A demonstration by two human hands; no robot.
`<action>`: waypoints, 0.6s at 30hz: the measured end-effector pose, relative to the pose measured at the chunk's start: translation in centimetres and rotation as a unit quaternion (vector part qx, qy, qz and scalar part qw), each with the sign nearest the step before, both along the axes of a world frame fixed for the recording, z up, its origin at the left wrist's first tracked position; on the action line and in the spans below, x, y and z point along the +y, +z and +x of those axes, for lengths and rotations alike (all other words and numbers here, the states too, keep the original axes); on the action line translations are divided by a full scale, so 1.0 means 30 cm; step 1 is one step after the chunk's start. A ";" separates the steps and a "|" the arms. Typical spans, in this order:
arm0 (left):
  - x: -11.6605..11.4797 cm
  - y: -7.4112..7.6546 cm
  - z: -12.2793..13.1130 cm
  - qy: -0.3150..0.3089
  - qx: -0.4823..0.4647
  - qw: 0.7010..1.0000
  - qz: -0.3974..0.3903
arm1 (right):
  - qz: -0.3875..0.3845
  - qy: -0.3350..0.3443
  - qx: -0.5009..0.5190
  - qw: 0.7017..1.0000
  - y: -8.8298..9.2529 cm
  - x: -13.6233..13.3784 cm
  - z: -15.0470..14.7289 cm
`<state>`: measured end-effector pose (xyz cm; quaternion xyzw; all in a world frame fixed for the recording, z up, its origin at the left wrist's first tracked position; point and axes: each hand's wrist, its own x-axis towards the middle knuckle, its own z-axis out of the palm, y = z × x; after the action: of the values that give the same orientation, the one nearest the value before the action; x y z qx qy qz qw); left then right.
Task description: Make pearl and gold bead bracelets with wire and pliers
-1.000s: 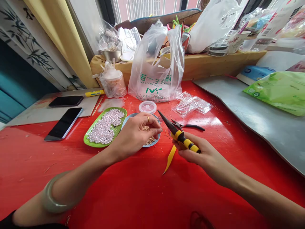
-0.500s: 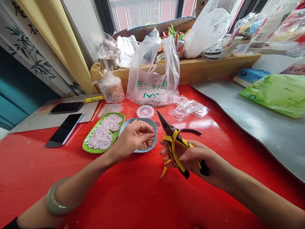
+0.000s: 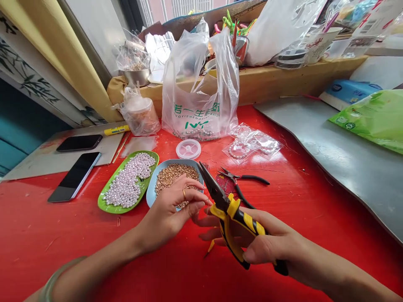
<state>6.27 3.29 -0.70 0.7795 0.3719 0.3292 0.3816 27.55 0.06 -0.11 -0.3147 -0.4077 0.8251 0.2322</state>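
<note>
In my right hand (image 3: 267, 241) is a pair of needle-nose pliers (image 3: 225, 205) with yellow and black handles, its jaws pointing up and left. My left hand (image 3: 179, 201) has thumb and fingers pinched close to the fingertips of the right; whatever is between them is too small to make out. Behind the left hand, partly hidden by it, sits a blue dish (image 3: 151, 189) of gold beads (image 3: 171, 175). Left of that stands a green dish (image 3: 150, 181) of pale pink pearl beads (image 3: 127, 182).
Black-handled cutters (image 3: 244, 182) lie beyond the pliers. A round plastic case (image 3: 188, 149), clear packets (image 3: 252, 144) and a plastic bag (image 3: 198, 109) stand behind. Two phones (image 3: 75, 176) are at left. A grey sheet (image 3: 327, 147) covers the right side of the red table (image 3: 157, 277).
My left hand has drawn back from over the gold beads toward the right hand, uncovering more of the dish. The pliers remain held, now lower in view. The view has shifted slightly.
</note>
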 end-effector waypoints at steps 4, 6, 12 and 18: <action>-0.004 0.006 0.000 -0.010 0.009 0.996 0.088 | 0.025 0.025 -0.037 0.999 0.013 0.007 0.015; -0.008 0.014 -0.002 -0.006 0.017 0.993 0.118 | 0.054 0.028 -0.100 0.993 0.026 0.001 0.017; -0.014 0.038 -0.005 0.010 0.053 0.980 0.191 | 0.411 -0.069 -0.284 0.864 0.035 -0.037 -0.025; -0.016 0.031 -0.013 -0.015 0.089 0.961 0.263 | 0.629 -0.156 -0.404 0.646 -0.021 -0.051 -0.052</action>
<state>5.90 2.80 0.24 0.8839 0.2931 0.3390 0.1335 25.98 -1.48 -0.74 -0.4541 -0.8269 0.1131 0.3119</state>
